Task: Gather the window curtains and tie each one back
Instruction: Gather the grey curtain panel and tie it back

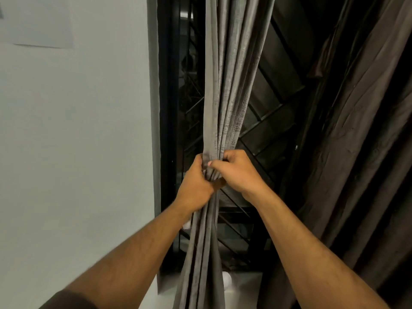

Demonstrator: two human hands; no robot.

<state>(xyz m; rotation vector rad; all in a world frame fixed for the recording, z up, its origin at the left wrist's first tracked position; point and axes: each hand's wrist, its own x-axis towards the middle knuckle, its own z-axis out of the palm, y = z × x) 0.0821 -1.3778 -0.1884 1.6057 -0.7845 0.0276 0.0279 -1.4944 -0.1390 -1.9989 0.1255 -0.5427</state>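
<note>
Grey, coarse-woven curtain (225, 90), bunched into narrow vertical folds, hanging in front of the dark window (274, 90), just right of the pale wall (78, 130). Pinched to a tight waist at mid-height, fanning out wider above and below.

Left hand (196, 181) on the left side of the bunch, fingers curled round the folds, knuckles toward the camera. Right hand (238, 172) on the right side at about the same height, thumb laid across the front of the cloth, fingers wrapped behind it. Both hands closed on the same gathered waist, touching or nearly touching one another at the front. Bare forearms reaching up from the bottom corners; dark sleeve edge (69, 299) at lower left.

Second curtain (365, 141), darker and brownish, draped loose at the far right, well apart from the grey bunch, touched by neither hand. Between the two, black window frame and a diagonal metal grille (234, 228) behind the cloth.

Sheet of white paper (38, 21) flat on the wall, upper left. Small white object (226, 279) on the sill beside the curtain's lower end, too blurred to identify. No tie-back discernible round either curtain.
</note>
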